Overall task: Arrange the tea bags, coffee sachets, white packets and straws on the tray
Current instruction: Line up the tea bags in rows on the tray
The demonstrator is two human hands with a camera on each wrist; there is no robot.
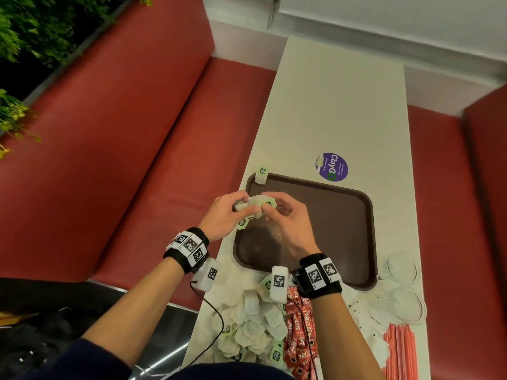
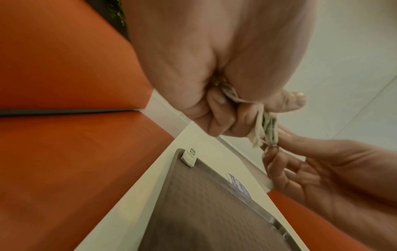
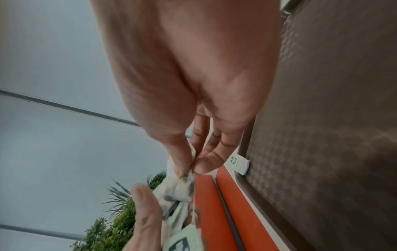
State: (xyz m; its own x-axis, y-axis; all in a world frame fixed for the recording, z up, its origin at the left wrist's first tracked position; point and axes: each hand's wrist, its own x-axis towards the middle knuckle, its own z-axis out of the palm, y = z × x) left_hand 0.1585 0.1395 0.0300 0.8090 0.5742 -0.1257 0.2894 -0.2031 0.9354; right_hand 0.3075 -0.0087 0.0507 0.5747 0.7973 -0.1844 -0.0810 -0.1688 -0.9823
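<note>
Above tray's (image 1: 343, 215) near-left part: left hand (image 1: 223, 216) grips bunch of tea bags (image 1: 256, 205), fingers curled round it; right hand (image 1: 288, 226) pinches same bunch w/ thumb + forefinger. 1 tea bag (image 1: 261, 175) leans on tray's far-left corner. On surface (image 1: 343, 105) near person: tea bag pile (image 1: 252, 325), coffee sachets (image 1: 300, 333), white packets (image 1: 367, 316), straws (image 1: 400, 352), L to R.
</note>
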